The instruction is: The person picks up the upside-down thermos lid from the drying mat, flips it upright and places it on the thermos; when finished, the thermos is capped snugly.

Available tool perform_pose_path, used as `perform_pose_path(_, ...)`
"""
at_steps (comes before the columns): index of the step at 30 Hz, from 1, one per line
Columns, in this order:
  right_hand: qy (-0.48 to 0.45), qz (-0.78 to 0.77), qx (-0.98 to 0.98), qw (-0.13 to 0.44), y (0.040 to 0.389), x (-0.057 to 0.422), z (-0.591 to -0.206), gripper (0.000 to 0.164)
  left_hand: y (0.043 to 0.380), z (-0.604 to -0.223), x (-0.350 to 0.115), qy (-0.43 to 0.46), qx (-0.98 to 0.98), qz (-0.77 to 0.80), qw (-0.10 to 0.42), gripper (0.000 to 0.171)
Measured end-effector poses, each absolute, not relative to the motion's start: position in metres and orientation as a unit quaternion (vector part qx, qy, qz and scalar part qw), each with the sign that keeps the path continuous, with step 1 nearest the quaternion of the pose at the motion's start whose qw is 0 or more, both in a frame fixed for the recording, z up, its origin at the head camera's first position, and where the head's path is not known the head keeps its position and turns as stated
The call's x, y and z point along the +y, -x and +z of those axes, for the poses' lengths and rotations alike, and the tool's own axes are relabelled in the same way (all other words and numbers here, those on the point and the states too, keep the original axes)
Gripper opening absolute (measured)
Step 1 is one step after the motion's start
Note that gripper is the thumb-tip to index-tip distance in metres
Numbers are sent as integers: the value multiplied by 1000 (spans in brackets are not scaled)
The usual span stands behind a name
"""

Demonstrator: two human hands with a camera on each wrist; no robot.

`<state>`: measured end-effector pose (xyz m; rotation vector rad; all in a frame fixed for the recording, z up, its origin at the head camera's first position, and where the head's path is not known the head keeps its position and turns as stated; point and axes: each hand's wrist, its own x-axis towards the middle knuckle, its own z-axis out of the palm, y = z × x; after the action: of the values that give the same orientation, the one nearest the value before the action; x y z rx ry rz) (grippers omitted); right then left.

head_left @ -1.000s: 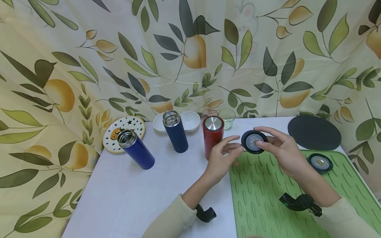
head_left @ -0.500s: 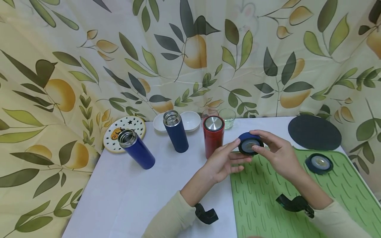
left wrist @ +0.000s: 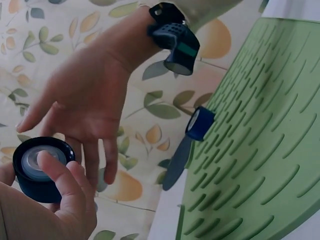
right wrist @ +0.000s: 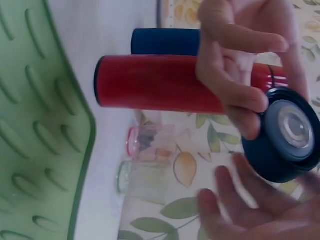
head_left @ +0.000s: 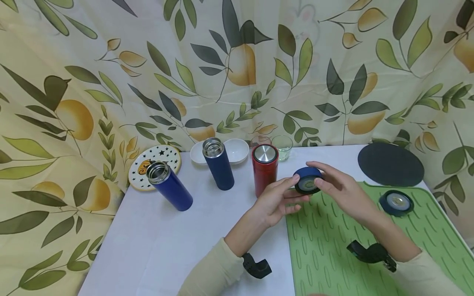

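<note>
A blue thermos lid (head_left: 307, 186) is held up between both hands in front of the red thermos (head_left: 264, 170), its ringed underside facing the wearer. My left hand (head_left: 272, 201) has its thumb at the lid's left edge and a finger beneath it, other fingers spread. From the right, my right hand (head_left: 346, 191) pinches the lid with thumb and index finger. The right wrist view shows the lid (right wrist: 272, 160) close up, a pale inner disc inside its dark rim. Two blue thermoses without lids, one dark (head_left: 219, 164) and one brighter (head_left: 172, 189), stand to the left.
A second lid (head_left: 397, 203) lies underside up on the green mat (head_left: 326, 246). Behind are a black oval placemat (head_left: 390, 164), white bowls (head_left: 237, 151), glass cups (head_left: 283, 148) and a star-patterned round board (head_left: 171, 155). A patterned cloth (head_left: 259, 102) hangs behind the table.
The lid has moved slightly left and down and tilted, showing more of its blue side. My left hand turned palm upward and came onto the lid's edge; my right thumb left its centre.
</note>
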<state>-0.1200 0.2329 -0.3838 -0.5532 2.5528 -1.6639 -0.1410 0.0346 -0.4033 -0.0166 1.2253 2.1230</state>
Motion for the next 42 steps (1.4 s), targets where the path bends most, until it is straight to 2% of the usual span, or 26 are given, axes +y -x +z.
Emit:
perform_pose_path(2, 177, -558, 809, 60, 122, 235, -381, 40, 141, -404, 35, 9, 473, 814, 337, 42)
perform_pose_path(9, 141, -607, 766, 154, 127, 241, -373, 53, 141, -406, 37, 2, 482, 809, 335, 36)
perform_pose_path(17, 115, -621, 754, 181, 129, 240, -370, 52, 141, -406, 36, -12, 492, 805, 331, 35)
perform_pose_path(24, 129, -673, 704, 186, 126, 242, -376, 39, 138, -404, 35, -10, 508, 805, 307, 33)
perform_pose_path(30, 153, -675, 708, 138, 121, 242, -381, 38, 136, -401, 35, -21, 531, 808, 254, 34)
perform_pose_path(38, 233, -636, 735, 17, 110, 238, -385, 48, 131, -400, 30, -165, 604, 767, 137, 42)
perform_pose_path(42, 240, -606, 758, -21, 107, 235, -385, 48, 130, -399, 28, -191, 630, 745, 104, 41)
